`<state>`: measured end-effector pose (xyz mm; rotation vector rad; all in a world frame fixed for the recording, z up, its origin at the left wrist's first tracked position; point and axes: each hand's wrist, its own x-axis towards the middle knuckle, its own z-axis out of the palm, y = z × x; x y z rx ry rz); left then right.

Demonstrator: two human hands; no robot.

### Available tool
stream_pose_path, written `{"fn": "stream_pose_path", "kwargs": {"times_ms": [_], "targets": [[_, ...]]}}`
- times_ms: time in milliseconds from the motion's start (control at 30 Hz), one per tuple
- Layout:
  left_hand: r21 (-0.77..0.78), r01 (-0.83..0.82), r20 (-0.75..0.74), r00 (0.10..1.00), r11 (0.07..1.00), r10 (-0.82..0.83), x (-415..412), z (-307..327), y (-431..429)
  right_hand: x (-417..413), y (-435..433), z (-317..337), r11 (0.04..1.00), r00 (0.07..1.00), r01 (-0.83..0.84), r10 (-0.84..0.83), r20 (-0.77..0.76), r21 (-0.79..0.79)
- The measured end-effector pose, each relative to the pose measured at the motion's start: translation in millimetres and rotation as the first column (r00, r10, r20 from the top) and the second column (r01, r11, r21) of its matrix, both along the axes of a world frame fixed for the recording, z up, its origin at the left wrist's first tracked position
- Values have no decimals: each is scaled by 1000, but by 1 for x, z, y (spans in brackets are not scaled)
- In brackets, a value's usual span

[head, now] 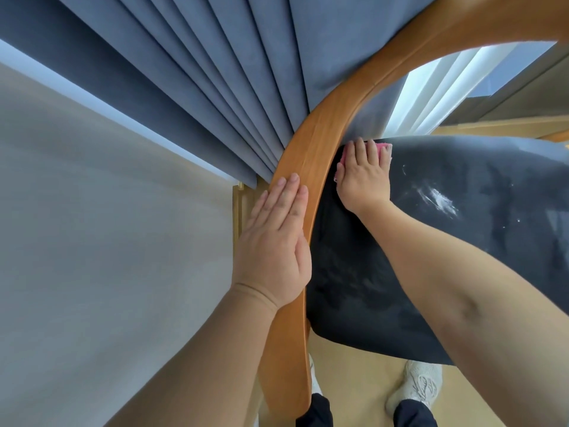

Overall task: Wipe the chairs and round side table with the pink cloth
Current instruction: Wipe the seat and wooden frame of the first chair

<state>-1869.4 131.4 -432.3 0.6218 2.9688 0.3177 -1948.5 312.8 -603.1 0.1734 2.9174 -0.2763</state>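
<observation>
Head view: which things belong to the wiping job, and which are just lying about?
Job: cloth, pressed under the right hand; seat with a white smear; chair frame, left hand flat on it.
Not the job: blue curtain; white curtain; wall; shoes.

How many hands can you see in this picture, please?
2. The left hand lies flat on the wooden armrest; the right hand presses the pink cloth onto the dark seat.
</observation>
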Motion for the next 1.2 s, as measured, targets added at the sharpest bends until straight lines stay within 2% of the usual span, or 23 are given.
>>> {"fn": "stream_pose_path", "kwargs": {"times_ms": [133,233,333,400,667,1000,1200], "targets": [[-4,-5,7,1000,1000,5,-1,1,1,12,-5,2,997,997,-70,70,-15,-23],[-6,-10,11,1000,1000,10,-2,2,1,27,-14,2,978,979,-205,205,-11,-38],[-11,-6,15,1000,1000,6,-2,3,1,36,-20,-1,884,886,-464,464,-8,-60],[-12,-5,13,1000,1000,5,-2,2,0,29,-16,-3,828,831,-557,556,-36,-67],[16,-14,28,1000,1000,14,-1,-1,0,29,-19,1,933,933,-359,357,-44,-30],[-6,-22,67,998,1000,22,0,2,1,161,-49,8,866,872,-478,488,33,-147],[-11,-24,54,998,1000,24,1,2,2,254,-43,9,782,788,-585,611,78,-214]]}}
